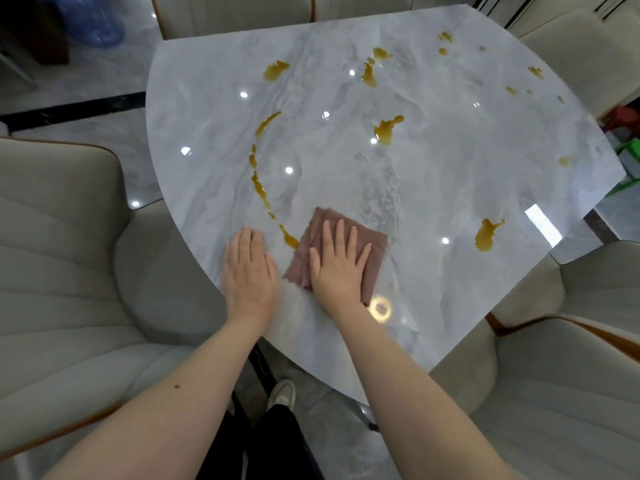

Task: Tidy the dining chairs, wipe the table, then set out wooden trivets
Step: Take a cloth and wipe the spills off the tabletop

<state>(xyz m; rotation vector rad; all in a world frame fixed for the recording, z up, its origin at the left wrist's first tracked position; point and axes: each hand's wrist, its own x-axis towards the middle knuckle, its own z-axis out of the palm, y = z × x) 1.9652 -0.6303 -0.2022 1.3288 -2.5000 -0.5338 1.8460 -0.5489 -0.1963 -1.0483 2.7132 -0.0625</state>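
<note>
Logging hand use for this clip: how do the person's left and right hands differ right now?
The right hand lies flat on the brown cloth, pressing it to the table; the left hand rests on bare marble beside the cloth. The right hand's fingers are spread, the left's closer together. The left hand sits nearer the table's edge. Both are open, palm down.

cloth point(360, 244) lies flat on the bench point(433, 188) near its front edge. right hand point(337, 268) rests flat on the cloth; left hand point(248, 268) flat on the bench just left of it. an arc of spills point(259, 187) runs behind & left of the cloth, more spills point(486, 233) to the right & far side. chairs: one left point(62, 244), one right point(571, 393), others behind the bench.
</note>
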